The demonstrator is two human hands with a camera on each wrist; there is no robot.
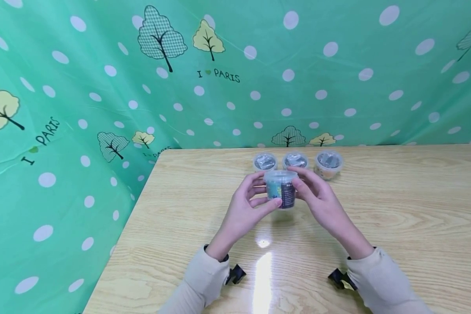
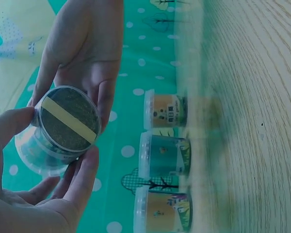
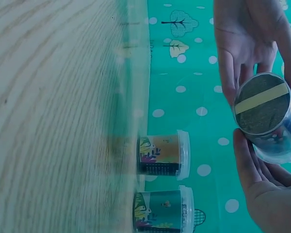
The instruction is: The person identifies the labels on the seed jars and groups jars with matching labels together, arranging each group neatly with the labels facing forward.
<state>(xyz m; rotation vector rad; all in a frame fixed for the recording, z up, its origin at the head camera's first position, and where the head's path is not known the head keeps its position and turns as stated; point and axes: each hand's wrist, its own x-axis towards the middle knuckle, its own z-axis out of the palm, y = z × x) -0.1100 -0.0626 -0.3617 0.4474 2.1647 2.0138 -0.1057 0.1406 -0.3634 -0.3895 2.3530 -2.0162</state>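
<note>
A small clear plastic tub (image 1: 280,189) with a teal and dark printed label is held above the table between both hands. My left hand (image 1: 252,201) grips its left side, thumb across the front. From the other side my right hand (image 1: 319,199) holds the tub, its thumb near the upper edge. In the left wrist view the tub's base (image 2: 70,119) faces the camera, showing dark contents and a pale yellow strip across it. Both hands also appear around the tub in the right wrist view, where the base (image 3: 263,104) shows the same strip.
Three similar lidded tubs stand in a row near the table's back edge: a left one (image 1: 265,162), a middle one (image 1: 295,160) and a right one (image 1: 328,164). A green dotted curtain (image 1: 235,109) hangs behind the wood-grain table (image 1: 408,209) and along its left side.
</note>
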